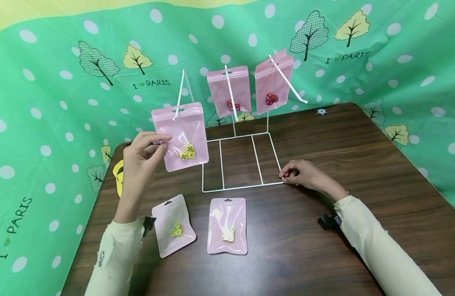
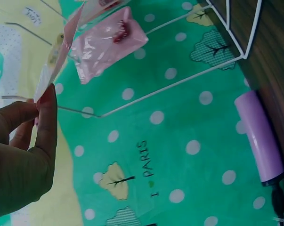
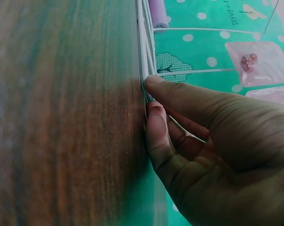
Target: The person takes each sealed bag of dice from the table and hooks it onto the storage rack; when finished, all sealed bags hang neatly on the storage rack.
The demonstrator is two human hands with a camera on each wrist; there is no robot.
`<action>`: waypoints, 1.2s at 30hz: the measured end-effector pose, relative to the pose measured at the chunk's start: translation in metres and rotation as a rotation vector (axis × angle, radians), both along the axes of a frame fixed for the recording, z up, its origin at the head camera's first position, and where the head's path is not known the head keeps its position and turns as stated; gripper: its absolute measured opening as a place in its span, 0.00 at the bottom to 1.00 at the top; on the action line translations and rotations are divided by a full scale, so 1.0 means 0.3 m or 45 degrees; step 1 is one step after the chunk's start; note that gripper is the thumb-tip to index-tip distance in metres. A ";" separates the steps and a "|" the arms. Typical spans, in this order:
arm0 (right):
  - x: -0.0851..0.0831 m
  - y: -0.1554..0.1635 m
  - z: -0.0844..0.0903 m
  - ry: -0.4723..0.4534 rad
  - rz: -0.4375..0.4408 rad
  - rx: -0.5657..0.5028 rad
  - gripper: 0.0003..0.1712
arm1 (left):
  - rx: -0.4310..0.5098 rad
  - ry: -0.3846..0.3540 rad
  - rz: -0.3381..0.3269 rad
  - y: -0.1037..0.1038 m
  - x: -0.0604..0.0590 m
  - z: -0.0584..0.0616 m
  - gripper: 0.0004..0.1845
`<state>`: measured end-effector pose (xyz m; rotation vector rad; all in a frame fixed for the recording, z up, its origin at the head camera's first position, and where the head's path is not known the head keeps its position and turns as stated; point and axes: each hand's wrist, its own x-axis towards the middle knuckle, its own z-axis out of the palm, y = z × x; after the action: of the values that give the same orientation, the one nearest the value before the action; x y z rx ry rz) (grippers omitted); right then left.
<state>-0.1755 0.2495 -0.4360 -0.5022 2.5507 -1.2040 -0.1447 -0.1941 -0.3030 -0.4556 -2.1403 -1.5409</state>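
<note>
Nearest the person, two glossy pink pouches are lying flat on the dark wood-grain tabletop (image 1: 323,255): the left pouch (image 1: 173,225), turned slightly askew, is holding small yellow dice, and the middle pouch (image 1: 227,225), lying straight, is holding pale cream dice; each has a clear window and a punched hang slot at the top, so they look ready for hanging. Just beyond them, the left hand (image 1: 140,162) is lifting a third pouch (image 1: 181,135) by its left edge, thumb and fingers pinching the thin plastic so that it hangs upright with its slot meeting the tip of the left peg (image 1: 180,93); three yellow dice (image 1: 187,152) are sagging into its lower corner. The right hand (image 1: 303,174) is resting on the tabletop with curled fingers pinching the front right corner of the white wire rack (image 1: 242,161), seemingly steadying the light frame against the pull on the peg. The rack is thin coated wire, a flat rectangular base with cross bars and slanted pegs rising behind. Farther back, two more pink pouches (image 1: 229,90) with red dice are hanging from the other pegs, in front of a green dotted cloth (image 1: 64,94) printed with trees.
</note>
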 end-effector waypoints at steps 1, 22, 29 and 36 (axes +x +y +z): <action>0.000 0.001 0.000 0.001 -0.002 -0.002 0.06 | 0.001 -0.005 0.009 0.003 -0.015 -0.002 0.09; 0.003 0.005 -0.022 0.038 -0.010 -0.025 0.05 | 0.042 -0.217 0.153 0.066 -0.341 0.003 0.13; 0.002 -0.003 -0.026 0.076 0.021 -0.043 0.05 | 0.044 -0.290 0.150 0.052 -0.365 0.008 0.15; -0.001 0.003 -0.031 0.053 0.003 -0.029 0.05 | 0.046 -0.180 0.155 0.024 -0.332 0.016 0.13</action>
<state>-0.1756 0.2503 -0.4452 -0.5405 2.5730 -1.2363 -0.2444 -0.1868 -0.2983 -0.2056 -2.1975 -1.5819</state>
